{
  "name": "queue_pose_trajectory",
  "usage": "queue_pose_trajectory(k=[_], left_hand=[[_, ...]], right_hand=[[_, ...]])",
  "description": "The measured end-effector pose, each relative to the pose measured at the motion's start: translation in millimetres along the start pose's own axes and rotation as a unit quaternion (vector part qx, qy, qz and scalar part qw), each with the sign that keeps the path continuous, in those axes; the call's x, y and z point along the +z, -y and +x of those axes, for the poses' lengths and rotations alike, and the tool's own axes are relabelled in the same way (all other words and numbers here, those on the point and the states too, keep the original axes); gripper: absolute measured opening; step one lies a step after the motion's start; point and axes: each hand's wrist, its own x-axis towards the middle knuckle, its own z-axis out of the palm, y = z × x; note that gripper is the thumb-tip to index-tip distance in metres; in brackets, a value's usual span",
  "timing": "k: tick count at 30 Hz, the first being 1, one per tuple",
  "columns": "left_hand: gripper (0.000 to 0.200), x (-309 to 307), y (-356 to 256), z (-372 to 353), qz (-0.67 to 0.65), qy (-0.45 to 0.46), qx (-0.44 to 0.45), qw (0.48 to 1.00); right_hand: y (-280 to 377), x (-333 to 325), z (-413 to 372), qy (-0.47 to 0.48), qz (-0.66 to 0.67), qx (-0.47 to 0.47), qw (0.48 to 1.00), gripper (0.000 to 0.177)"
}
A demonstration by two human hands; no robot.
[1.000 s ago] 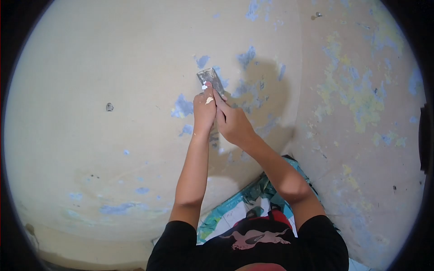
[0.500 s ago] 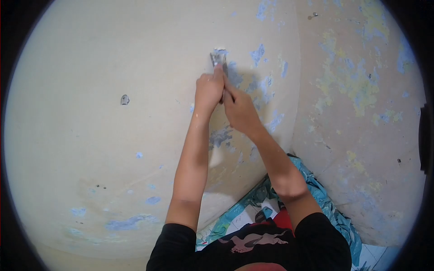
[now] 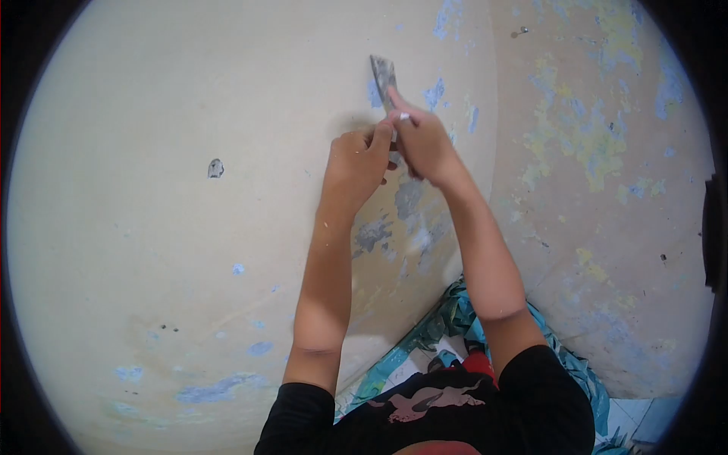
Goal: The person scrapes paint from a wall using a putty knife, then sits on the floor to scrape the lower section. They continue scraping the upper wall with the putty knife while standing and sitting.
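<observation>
My right hand [image 3: 426, 145] is closed round a scraper [image 3: 384, 73], its index finger stretched along the flat, smeared metal blade. The blade points up the wall, tilted a little to the left, beside a bluish bare patch [image 3: 374, 93]. My left hand [image 3: 359, 163] is closed against the scraper from the left, thumb tip at the base of the blade and fingertips showing below. The two hands hide most of the handle. Behind them is a cream painted wall [image 3: 258, 114] with flaked blue and grey spots.
A second wall [image 3: 546, 220], with yellow and blue peeling patches, meets this one at a corner on the right. Crumpled teal plastic sheeting [image 3: 576, 364] lies along the floor at the wall base. A small hole [image 3: 216, 168] marks the wall at left.
The scraper blade has moved up and slightly right, off the small chipped spot. My right hand has risen along the scraper, and my left hand now sits lower than it.
</observation>
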Motion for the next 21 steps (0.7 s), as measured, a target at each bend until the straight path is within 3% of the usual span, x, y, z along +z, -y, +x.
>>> queue_pose_trajectory(k=[4, 6, 7, 9, 13, 15, 21], left_hand=[[0.038, -17, 14, -7, 0.073, -0.061, 0.079, 0.992], [0.026, -23, 27, -6, 0.186, -0.198, 0.266, 0.925], [0.026, -26, 37, -1, 0.183, -0.200, 0.270, 0.924], [0.020, -28, 61, 5, 0.224, -0.258, 0.419, 0.841], [0.018, -23, 85, -4, 0.256, -0.220, 0.430, 0.837], [0.018, -23, 91, -3, 0.389, -0.187, 0.455, 0.779], [0.016, -17, 93, 5, 0.381, -0.221, 0.449, 0.777]], right_hand=[[16, -8, -16, 0.014, -0.053, 0.046, 0.997, 0.046], [18, -3, -34, 0.058, -0.083, 0.108, 0.989, 0.048], [15, -1, -30, 0.056, -0.086, 0.105, 0.989, 0.048], [-2, 8, -25, 0.011, -0.041, 0.061, 0.997, 0.049], [-5, -2, 3, -0.010, -0.003, 0.010, 1.000, 0.049], [4, -8, 2, -0.002, 0.018, 0.027, 0.999, 0.049], [-11, 5, -37, 0.040, -0.003, 0.071, 0.997, 0.050]])
